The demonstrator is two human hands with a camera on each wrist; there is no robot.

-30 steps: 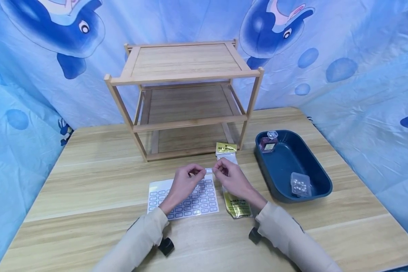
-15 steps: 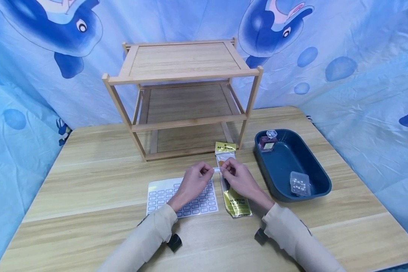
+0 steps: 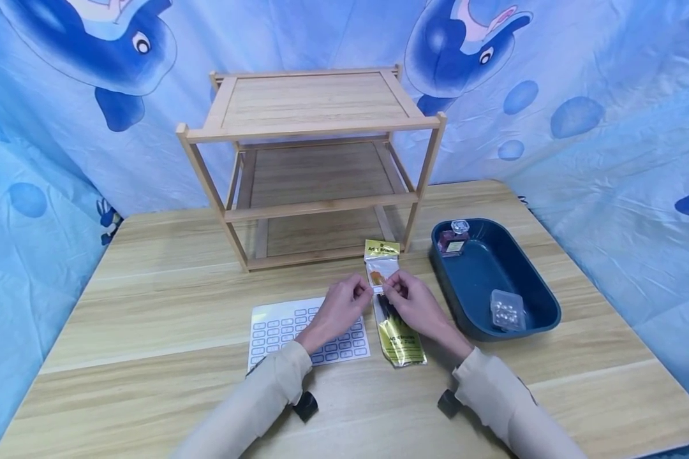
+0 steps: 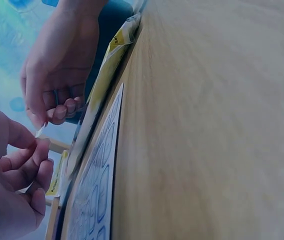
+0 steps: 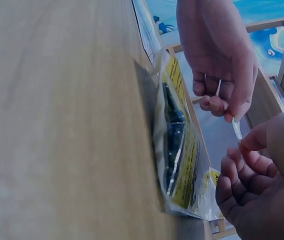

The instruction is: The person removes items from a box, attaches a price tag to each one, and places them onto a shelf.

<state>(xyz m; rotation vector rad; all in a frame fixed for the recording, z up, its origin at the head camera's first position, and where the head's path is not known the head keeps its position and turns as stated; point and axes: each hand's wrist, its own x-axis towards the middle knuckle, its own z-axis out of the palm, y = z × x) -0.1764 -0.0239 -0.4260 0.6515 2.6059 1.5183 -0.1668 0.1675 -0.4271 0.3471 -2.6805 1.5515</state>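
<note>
A small white label sticker (image 3: 377, 289) is stretched between my two hands over a clear and yellow packet (image 3: 400, 347). My left hand (image 3: 340, 308) pinches its left end between thumb and forefinger. At the other end my right hand (image 3: 418, 310) pinches it the same way. In the right wrist view the label strip (image 5: 237, 129) stands edge-on above the packet, which has dark contents. A sheet of blue-framed labels (image 3: 272, 328) lies left of the packet, partly hidden under my left hand and forearm.
A three-tier wooden rack (image 3: 316, 207) stands at the back of the table. To the right is a dark blue tub (image 3: 453, 287) with a perfume bottle (image 3: 452, 242) and a small clear box (image 3: 507, 310) inside. A printed blue curtain (image 3: 333, 38) hangs behind.
Both hands have moved right with the label, from the sheet's upper right corner to over the packet. The packet, sheet and tub have stayed in place.
</note>
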